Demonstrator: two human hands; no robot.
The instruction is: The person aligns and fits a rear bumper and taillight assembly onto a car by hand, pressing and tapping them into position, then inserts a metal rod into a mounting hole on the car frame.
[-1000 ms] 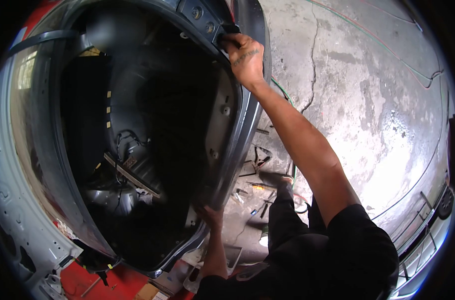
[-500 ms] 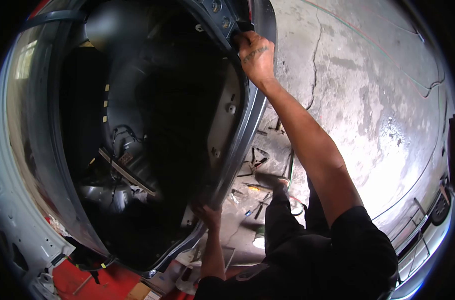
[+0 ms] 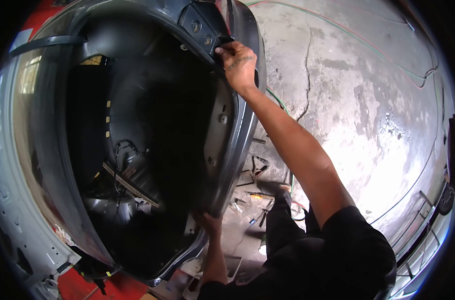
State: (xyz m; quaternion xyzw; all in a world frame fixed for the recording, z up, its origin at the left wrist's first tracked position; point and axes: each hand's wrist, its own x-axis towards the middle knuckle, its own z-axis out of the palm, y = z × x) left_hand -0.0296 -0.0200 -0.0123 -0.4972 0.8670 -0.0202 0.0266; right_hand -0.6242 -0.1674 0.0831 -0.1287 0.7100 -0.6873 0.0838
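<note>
A dark car body with a wide trunk opening (image 3: 236, 145) takes up the left half of the view. My right hand (image 3: 240, 66) is at the far corner of this opening, beside a dark corner panel (image 3: 200, 30) with round fittings. Its fingers are bent and pinched together at a black part by the panel's edge; whatever is between them is too small to make out. Nearer my body, my left hand (image 3: 210, 223) is curled over the rim of the opening, its fingertips in shadow on the inside.
Inside the trunk lie loose wiring (image 3: 125, 148) and a long strip (image 3: 132, 186). Several tools (image 3: 260, 196) are scattered on the concrete floor (image 3: 347, 115) near my foot (image 3: 272, 188). Thin hoses (image 3: 360, 40) cross the floor. Another vehicle (image 3: 440, 220) stands at the right edge.
The view has shifted slightly, so the trunk's far corner sits lower and further left. My right hand's thumb and fingertips show more plainly at the panel edge. My left hand stays on the rim.
</note>
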